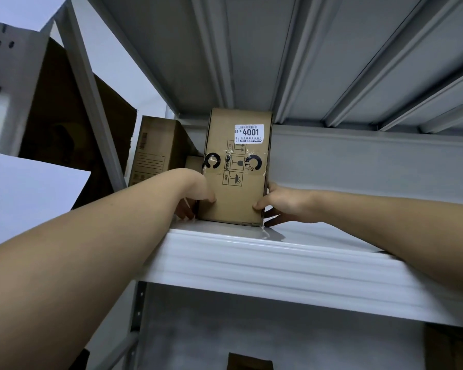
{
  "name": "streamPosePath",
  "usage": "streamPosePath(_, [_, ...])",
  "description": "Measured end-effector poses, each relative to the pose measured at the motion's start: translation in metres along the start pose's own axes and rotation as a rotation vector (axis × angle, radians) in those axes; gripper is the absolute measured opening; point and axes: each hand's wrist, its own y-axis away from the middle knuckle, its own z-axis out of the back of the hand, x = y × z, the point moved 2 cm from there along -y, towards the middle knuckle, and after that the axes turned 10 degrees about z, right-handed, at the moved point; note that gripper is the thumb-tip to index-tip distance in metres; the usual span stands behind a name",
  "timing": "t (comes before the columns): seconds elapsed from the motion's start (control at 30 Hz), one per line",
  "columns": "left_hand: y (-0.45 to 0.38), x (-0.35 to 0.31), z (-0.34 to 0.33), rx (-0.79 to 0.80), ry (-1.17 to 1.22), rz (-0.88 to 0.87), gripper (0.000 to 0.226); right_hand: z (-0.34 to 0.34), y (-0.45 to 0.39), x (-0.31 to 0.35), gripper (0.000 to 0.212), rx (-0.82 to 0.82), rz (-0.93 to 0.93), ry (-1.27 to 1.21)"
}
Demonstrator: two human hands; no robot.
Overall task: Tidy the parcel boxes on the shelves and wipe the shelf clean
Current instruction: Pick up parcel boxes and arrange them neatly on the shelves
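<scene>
A tall brown parcel box (237,182) with a white label reading 4001 stands upright on the white metal shelf (265,260), near its left end. My left hand (197,192) grips the box's lower left edge, thumb on the front face and fingers behind the side. My right hand (284,202) grips the lower right edge the same way, its fingers lying on the shelf surface beside the box.
A second brown box (155,153) stands behind and to the left, with a small box (194,162) between the two. A grey upright post (91,97) and large dark cartons (64,116) are further left. The shelf above hangs close overhead. Another box (249,363) sits on the lower shelf.
</scene>
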Motion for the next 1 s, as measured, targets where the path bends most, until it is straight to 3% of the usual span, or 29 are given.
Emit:
streamPosePath(0.13, [0.002, 0.002, 0.003, -0.011, 0.048, -0.005, 0.036, -0.001, 0.003, 0.000, 0.043, -0.020, 0.002, 0.055])
streamPosePath(0.47, [0.016, 0.000, 0.002, -0.008, -0.119, 0.045, 0.040, -0.011, 0.007, 0.015, 0.052, 0.013, -0.033, 0.252])
streamPosePath(0.67, [0.023, -0.003, 0.002, -0.050, -0.220, 0.037, 0.041, -0.016, 0.012, 0.023, 0.035, 0.058, -0.074, 0.531])
streamPosePath(0.77, [0.024, -0.005, 0.002, -0.171, -0.304, 0.006, 0.040, -0.016, 0.013, 0.025, 0.040, 0.030, -0.078, 0.528])
streamPosePath(0.9, [0.035, -0.009, 0.003, -0.454, -0.571, 0.001, 0.047, -0.007, 0.023, 0.030, 0.051, 0.055, -0.149, 0.518])
streamPosePath(1.0, [0.049, -0.022, 0.000, -0.626, -0.653, -0.097, 0.048, 0.008, 0.038, 0.035, 0.048, -0.007, -0.115, 0.614])
